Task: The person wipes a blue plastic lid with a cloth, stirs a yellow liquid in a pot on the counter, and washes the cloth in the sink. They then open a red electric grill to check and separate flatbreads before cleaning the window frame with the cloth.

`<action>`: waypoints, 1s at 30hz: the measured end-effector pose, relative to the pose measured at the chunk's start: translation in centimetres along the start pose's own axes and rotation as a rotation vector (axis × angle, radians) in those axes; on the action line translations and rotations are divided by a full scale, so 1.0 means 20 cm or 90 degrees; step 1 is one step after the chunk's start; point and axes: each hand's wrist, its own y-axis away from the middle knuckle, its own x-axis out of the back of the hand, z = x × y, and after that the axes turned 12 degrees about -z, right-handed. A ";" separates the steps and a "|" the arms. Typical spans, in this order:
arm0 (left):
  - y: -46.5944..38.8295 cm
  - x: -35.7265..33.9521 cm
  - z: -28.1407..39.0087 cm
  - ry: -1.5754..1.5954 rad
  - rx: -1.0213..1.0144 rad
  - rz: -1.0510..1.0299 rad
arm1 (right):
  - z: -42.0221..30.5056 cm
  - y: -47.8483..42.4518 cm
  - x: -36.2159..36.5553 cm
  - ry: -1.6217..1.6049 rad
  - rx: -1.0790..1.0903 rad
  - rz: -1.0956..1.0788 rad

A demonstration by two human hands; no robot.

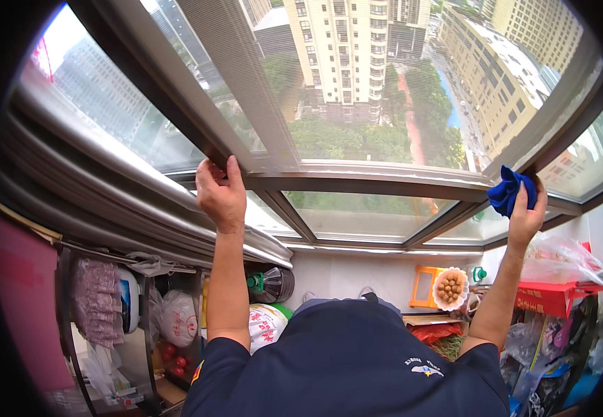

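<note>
My left hand (222,195) is at the lower left corner of a window, its thumb and fingers around the edge of the dark window frame (205,139). Part of that grip is hidden behind the fingers. A crumpled blue cloth (510,192) is bunched in my right hand (529,208), against the frame at the window's lower right corner. Between my hands runs the pale bottom rail (379,170) of the window with a fine insect screen (343,135). Below it is a lower glass pane (369,216).
A grey curtain (103,172) is bunched at left above shelves with bags. On the floor stand a large dark-filled bottle (275,284) and an orange stool (421,286) beside a white bowl (450,289) of round brown items. Plastic bags and a red box (551,297) crowd the right.
</note>
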 end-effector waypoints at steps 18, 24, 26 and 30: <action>-0.01 0.04 -0.10 0.036 -0.018 0.038 | -0.18 -0.10 -0.07 0.188 0.020 0.015; -0.02 0.05 -0.08 0.030 -0.061 0.030 | -0.13 -0.11 -0.02 0.224 0.036 0.049; 0.00 0.07 -0.09 0.057 -0.029 0.006 | -0.20 -0.12 -0.02 0.201 0.003 0.039; -0.05 0.08 -0.16 0.014 -0.038 0.044 | -0.25 -0.12 -0.11 0.194 0.046 0.070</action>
